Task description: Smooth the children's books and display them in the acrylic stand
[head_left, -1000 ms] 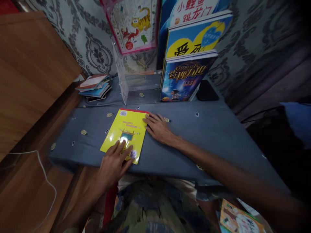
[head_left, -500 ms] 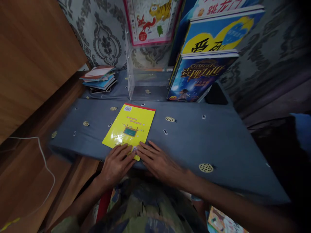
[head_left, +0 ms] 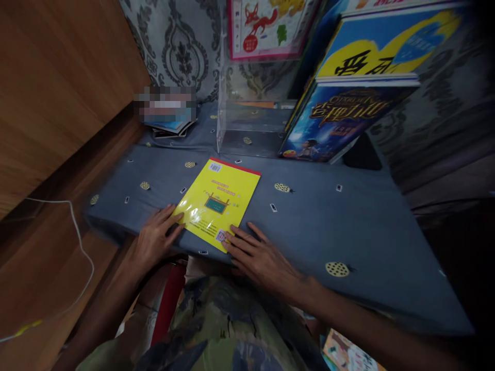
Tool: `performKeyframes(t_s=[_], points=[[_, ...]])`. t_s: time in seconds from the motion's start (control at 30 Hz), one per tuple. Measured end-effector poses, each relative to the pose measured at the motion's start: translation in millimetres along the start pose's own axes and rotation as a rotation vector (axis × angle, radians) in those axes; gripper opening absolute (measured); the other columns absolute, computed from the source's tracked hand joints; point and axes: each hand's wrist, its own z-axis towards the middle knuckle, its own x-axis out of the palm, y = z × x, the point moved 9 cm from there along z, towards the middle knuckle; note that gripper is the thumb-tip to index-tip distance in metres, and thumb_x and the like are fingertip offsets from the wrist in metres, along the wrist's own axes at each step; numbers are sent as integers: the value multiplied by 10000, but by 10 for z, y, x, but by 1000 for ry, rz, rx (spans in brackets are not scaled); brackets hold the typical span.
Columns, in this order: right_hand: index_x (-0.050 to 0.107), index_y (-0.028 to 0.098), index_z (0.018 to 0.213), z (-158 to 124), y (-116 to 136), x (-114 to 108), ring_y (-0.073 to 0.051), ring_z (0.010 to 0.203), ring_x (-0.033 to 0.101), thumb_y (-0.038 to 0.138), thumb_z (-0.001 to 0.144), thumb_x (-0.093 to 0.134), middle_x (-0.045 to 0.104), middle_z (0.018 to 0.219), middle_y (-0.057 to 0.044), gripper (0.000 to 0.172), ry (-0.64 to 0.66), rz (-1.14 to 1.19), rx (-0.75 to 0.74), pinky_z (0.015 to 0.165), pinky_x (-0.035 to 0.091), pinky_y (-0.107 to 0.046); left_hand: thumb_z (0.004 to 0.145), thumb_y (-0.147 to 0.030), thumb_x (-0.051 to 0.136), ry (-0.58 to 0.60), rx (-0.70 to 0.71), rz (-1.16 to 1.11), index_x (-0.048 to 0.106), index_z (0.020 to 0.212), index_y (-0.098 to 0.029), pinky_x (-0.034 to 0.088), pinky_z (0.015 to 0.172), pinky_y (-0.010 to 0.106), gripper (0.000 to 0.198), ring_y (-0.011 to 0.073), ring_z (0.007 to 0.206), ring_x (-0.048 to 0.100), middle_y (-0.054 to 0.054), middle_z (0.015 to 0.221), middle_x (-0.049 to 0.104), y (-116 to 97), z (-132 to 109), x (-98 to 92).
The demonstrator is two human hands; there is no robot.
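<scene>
We are angling our left hand (head_left: pixel 154 238) up and rightward, palm down, its fingers loosely bent. Apart from it, we are pointing our right hand (head_left: pixel 263 258) up and leftward, palm down, fingers straighter and slightly spread. Our left forearm (head_left: pixel 103 301) and right forearm (head_left: pixel 348 313) are slanting inward.

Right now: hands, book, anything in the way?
Left hand open at near-left corner of yellow book, right hand open at near-right. Book flat on table. Clear stand beyond book.
</scene>
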Motion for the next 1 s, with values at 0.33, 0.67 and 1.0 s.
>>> performKeyframes(t_s=[0.33,0.67,1.0], points=[[473,262,1468,-460,113,-74,-214,1314,576,116,1002,474,679,1318,-57,488,-94,67,3,1142,422,-524,917,-404,648,83,173,82,635,1165,-256,496,991,444,289,291,1196,609,129,1241,667,-344,-360,-22],[585,233,1359,-555,167,-156,-208,1292,596,118,1003,490,724,1249,-63,386,-180,61,20,1088,456,-488,954,-189,543,36,197,88,622,1191,-266,478,959,409,261,251,1118,619,87,1111,690,-401,-435,-33],[507,231,1432,-561,114,-221,-203,1225,641,136,1011,488,703,1289,-92,432,-215,56,43,1048,494,-478,926,-171,609,-73,361,84,617,1195,-210,483,893,404,271,254,1019,643,108,1034,684,-588,-399,-218]])
